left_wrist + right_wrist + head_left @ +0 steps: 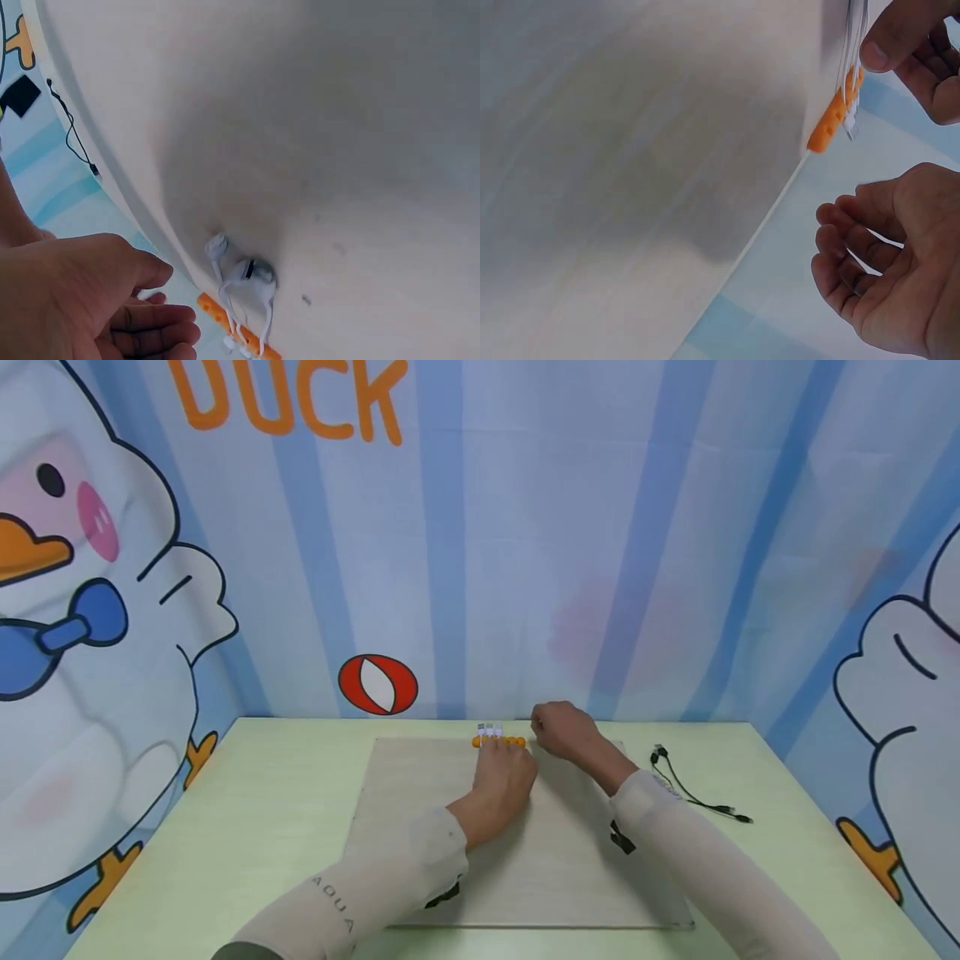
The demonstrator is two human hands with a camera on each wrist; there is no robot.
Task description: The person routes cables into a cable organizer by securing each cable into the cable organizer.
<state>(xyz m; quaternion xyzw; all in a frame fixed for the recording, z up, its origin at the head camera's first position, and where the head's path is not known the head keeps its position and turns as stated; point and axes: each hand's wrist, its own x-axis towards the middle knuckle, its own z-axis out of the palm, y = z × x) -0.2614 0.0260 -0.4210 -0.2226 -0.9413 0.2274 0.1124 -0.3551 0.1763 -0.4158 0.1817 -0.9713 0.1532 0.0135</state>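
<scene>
An orange cable holder [515, 742] lies along the far edge of a pale board [427, 843], with white cables [264, 289] running across it. White USB plugs [490, 728] stick out beyond its back side. In the head view my left hand [504, 782] covers part of the holder; the left wrist view shows its fingers loosely bent beside the holder, nothing in them. My right hand [900, 255] hovers to the right of the holder, apart from it, fingers loosely curled and holding nothing. Some of the cables are hidden behind my left hand in the head view.
Black cables [701, 797] lie on the light green table [285, 810] to the right of the board. A printed curtain [517, 543] with duck pictures hangs behind the table and along both sides.
</scene>
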